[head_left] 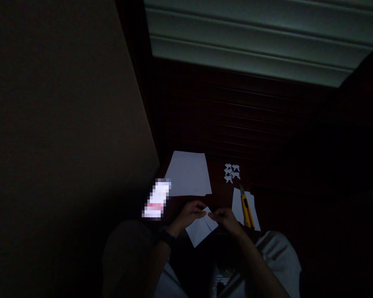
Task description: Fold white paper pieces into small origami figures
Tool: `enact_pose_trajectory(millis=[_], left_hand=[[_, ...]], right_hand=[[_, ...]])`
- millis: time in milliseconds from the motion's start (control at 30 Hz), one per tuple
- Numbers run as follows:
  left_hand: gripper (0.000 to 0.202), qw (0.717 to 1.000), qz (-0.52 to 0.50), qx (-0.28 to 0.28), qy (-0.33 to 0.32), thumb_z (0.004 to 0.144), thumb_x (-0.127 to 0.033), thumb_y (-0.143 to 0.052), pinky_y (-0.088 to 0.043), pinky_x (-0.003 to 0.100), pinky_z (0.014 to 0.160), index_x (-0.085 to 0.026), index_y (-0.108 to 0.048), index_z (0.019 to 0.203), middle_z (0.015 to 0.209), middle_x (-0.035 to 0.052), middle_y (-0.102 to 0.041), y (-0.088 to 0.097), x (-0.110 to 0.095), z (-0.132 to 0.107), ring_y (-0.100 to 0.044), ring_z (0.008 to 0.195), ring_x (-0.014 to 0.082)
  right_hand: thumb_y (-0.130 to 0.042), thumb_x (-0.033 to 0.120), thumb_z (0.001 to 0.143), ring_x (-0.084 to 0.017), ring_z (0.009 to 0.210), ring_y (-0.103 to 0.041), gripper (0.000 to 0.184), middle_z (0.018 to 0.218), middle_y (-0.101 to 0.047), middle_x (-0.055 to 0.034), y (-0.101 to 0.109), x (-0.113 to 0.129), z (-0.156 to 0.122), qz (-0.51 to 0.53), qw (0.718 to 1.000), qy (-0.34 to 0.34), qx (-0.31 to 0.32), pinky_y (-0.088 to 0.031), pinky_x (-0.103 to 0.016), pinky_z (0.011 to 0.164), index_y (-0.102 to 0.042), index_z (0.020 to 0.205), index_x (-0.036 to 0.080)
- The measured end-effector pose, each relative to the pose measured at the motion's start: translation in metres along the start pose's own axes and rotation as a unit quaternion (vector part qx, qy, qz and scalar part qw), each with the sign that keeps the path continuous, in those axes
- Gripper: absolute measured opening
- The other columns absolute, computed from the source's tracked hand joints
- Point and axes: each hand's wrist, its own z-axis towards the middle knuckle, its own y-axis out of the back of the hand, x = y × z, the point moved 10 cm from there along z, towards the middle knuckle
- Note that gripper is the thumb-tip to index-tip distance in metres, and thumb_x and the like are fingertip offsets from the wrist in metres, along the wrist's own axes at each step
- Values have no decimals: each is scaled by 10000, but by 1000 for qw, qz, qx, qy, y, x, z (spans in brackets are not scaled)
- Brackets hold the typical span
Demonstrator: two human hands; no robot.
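A small white sheet of folded paper [199, 231] is held above my lap, with crease lines and a folded flap showing near its top. My left hand [191, 213], with a dark band at the wrist, pinches its upper left edge. On the upper right edge, my right hand [225, 217] grips the same paper between thumb and fingers. The fingers' undersides are hidden. Just right of my right hand lies a yellow utility knife [246, 209], its blade pointing away from me, on smaller white sheets [236, 203].
A stack of large white paper [188, 174] lies on the dark table [217, 182]. At its left is a bright, pixelated screen [158, 199]. Several small folded paper figures [231, 173] sit at the back right. A wall [81, 103] rises on the left; the room is dim.
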Motion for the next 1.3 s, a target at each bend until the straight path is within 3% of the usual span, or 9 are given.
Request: enact_pose_trajectory(millis=[200, 400, 767, 900, 1100, 1300], left_hand=[[333, 1000, 12, -8, -6, 628, -310, -681, -414, 243, 586, -112, -600, 884, 708, 57, -651, 1, -5, -1, -600, 656, 172], [334, 1000, -8, -21, -10, 624, -334, -688, -419, 241, 584, -110, -604, 857, 755, 75, -664, 3, -6, -3, -608, 674, 180], [366, 999, -1, -21, 36, 550, -419, -716, -398, 235, 538, -97, -613, 692, 660, 58, -650, 0, 3, -1, -590, 604, 166], [375, 999, -18, -16, 40, 560, -437, -703, -396, 238, 543, -104, -616, 709, 670, 53, -644, 1, -2, -5, -579, 590, 154], [383, 998, 24, 46, 27, 642, -464, -628, -340, 210, 503, -90, -649, 722, 632, 36, -607, -12, -11, -6, -516, 552, 117], [354, 999, 15, 37, 16, 657, -437, -623, -316, 208, 484, -86, -660, 686, 564, 15, -571, -11, -9, -4, -461, 503, 98]], right_hand=[[-652, 480, 626, -67, 395, -380, 368, 435, -491, 28, 1, -2, -1, -5, 1000, -13, 9, -281, -191, 385, -597, 518, 133], [-667, 504, 592, -110, 456, -503, 373, 542, -591, -4, -3, -5, -4, 23, 998, -42, 33, -399, -212, 420, -627, 592, 133], [-664, 481, 610, -121, 439, -512, 346, 531, -590, -3, 4, -4, -11, 35, 999, -34, -5, -410, -224, 402, -638, 608, 135], [-662, 476, 615, -119, 444, -508, 344, 519, -575, 0, -1, -3, -11, 32, 999, -37, 22, -420, -222, 408, -638, 588, 134], [-658, 475, 621, -114, 428, -501, 351, 496, -586, -8, -10, 4, -17, 11, 997, -24, 78, -390, -216, 414, -656, 563, 129], [-666, 435, 630, -102, 402, -488, 319, 461, -575, 3, -16, 8, -17, 12, 994, -25, 102, -346, -202, 402, -650, 536, 130]])
